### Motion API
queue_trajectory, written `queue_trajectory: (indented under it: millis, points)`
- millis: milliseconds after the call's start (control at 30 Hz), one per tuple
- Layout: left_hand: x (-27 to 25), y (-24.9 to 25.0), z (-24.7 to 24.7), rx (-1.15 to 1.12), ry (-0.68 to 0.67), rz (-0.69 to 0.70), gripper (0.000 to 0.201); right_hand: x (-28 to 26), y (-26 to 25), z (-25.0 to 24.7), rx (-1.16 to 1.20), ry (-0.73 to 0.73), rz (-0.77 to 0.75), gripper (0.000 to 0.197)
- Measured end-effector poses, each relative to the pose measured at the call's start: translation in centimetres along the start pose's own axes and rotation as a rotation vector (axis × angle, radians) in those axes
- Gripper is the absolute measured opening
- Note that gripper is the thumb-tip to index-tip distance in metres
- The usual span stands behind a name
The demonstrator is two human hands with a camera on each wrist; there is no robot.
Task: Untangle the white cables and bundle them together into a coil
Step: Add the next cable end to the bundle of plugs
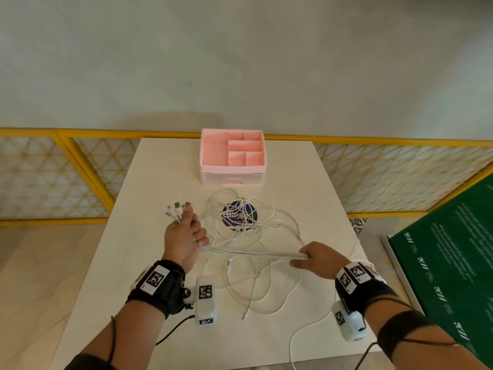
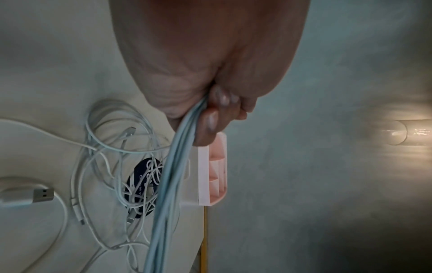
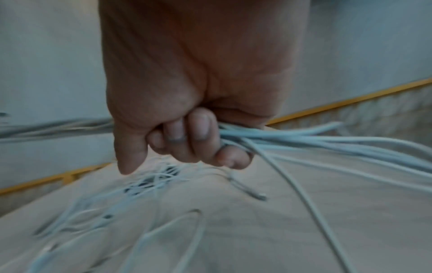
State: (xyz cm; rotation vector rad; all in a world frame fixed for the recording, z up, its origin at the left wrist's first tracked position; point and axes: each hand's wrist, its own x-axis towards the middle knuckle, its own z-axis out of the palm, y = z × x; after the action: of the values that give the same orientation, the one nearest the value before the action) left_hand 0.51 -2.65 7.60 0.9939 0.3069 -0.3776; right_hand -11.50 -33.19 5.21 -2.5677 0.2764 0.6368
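Observation:
Several white cables [image 1: 250, 252] run taut between my two hands above the white table [image 1: 149, 263]. My left hand [image 1: 186, 231] grips them near their plug ends [image 1: 176, 209], which stick up out of the fist. My right hand [image 1: 313, 259] is curled round the same strands further along. In the left wrist view the bundle [image 2: 177, 166] leaves my left hand [image 2: 210, 114] downward. In the right wrist view the fingers [image 3: 194, 136] wrap the strands [image 3: 304, 140]. The remaining lengths lie in loose tangled loops [image 1: 240, 217] on the table.
A pink compartment organiser [image 1: 232, 153] with a drawer stands at the table's far edge. A purple round sticker [image 1: 239, 216] lies under the tangle. A yellow-framed lattice railing [image 1: 80, 169] runs behind the table, and a green board [image 1: 448, 263] leans at the right.

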Motion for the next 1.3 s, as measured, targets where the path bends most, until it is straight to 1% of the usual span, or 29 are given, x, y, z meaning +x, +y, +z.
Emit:
queue_trajectory:
  millis: [67, 133, 200, 300, 367, 433, 500, 533, 567, 600, 667, 700, 800, 867, 933, 1000, 1033, 1067, 1133, 1167, 1233, 1267, 1300]
  points:
    - [0.1, -0.2, 0.0, 0.019, 0.001, -0.002, 0.037, -1.0, 2.7, -0.8, -0.009, 0.022, 0.078, 0.044]
    - [0.2, -0.5, 0.2, 0.034, 0.007, -0.003, 0.037, -1.8, 5.3, -1.7, -0.076, 0.051, 0.136, 0.04]
    - [0.2, -0.9, 0.4, 0.036, 0.006, -0.022, 0.038, -2.7, 7.8, -3.1, -0.133, 0.112, 0.208, 0.035]
    - [0.2, -1.2, 0.4, 0.031, 0.008, -0.053, 0.039, -4.4, 10.8, -5.8, -0.191, 0.218, 0.36, 0.028]
    - [0.3, -1.5, 0.4, 0.021, -0.001, -0.087, 0.039, -5.9, 11.8, -7.8, -0.187, 0.342, 0.435, 0.028]
    - [0.2, -1.9, 0.4, 0.019, -0.013, -0.109, 0.039, -6.7, 12.4, -9.1, -0.207, 0.517, 0.484, 0.037]
    - [0.0, -2.3, 0.6, 0.017, -0.022, -0.121, 0.039, -6.7, 12.5, -9.2, -0.223, 0.669, 0.511, 0.046]
    - [-0.2, -2.3, 0.7, 0.017, -0.029, -0.128, 0.039, -6.4, 12.6, -8.8, -0.21, 0.697, 0.53, 0.048]
    - [-0.3, -2.4, 0.8, 0.019, -0.036, -0.134, 0.039, -6.1, 12.6, -8.0, -0.199, 0.671, 0.566, 0.047]
    - [-0.5, -2.3, 0.9, 0.021, -0.041, -0.139, 0.039, -5.6, 12.7, -6.9, -0.187, 0.608, 0.602, 0.041]
    - [-0.6, -2.0, 0.7, 0.02, -0.041, -0.143, 0.04, -4.3, 13.7, -3.9, -0.179, 0.439, 0.65, 0.019]
    - [-0.7, -1.8, 0.6, 0.017, -0.037, -0.144, 0.04, -3.7, 14.4, -2.0, -0.188, 0.357, 0.658, 0.02]
    - [-1.0, -1.3, 0.4, 0.007, -0.021, -0.126, 0.041, -2.6, 15.4, 2.6, -0.131, 0.178, 0.643, 0.046]
    - [-1.2, -1.0, 0.3, 0.008, -0.016, -0.12, 0.041, -2.5, 14.8, 3.4, -0.116, 0.089, 0.689, 0.071]
    - [-1.2, -1.1, 0.1, 0.027, -0.019, -0.114, 0.04, -2.0, 13.7, 2.6, -0.15, 0.009, 0.718, 0.094]
    - [-1.2, -1.4, 0.2, 0.07, -0.025, -0.106, 0.04, -1.3, 11.3, 0.7, -0.193, -0.073, 0.665, 0.108]
    - [-1.2, -1.6, 0.4, 0.095, -0.029, -0.103, 0.039, -0.8, 9.6, -0.4, -0.202, -0.101, 0.595, 0.108]
    - [-1.1, -1.9, 0.5, 0.12, -0.032, -0.1, 0.039, -0.4, 7.3, -1.6, -0.195, -0.119, 0.503, 0.102]
    - [-1.1, -2.3, 0.8, 0.185, -0.042, -0.094, 0.039, 0.2, 2.0, -3.4, -0.097, -0.101, 0.274, 0.081]
    - [-1.1, -2.6, 1.0, 0.226, -0.051, -0.089, 0.039, 0.6, -1.0, -4.0, -0.012, -0.066, 0.149, 0.07]
    - [-1.3, -3.0, 1.5, 0.292, -0.078, -0.086, 0.04, 1.1, -6.6, -4.4, 0.157, 0.05, -0.084, 0.051]
    - [-1.5, -3.2, 1.8, 0.315, -0.094, -0.088, 0.041, 1.3, -9.3, -4.3, 0.225, 0.106, -0.167, 0.047]
    - [-1.6, -3.3, 2.0, 0.34, -0.11, -0.084, 0.041, 1.6, -11.9, -4.0, 0.282, 0.135, -0.233, 0.046]
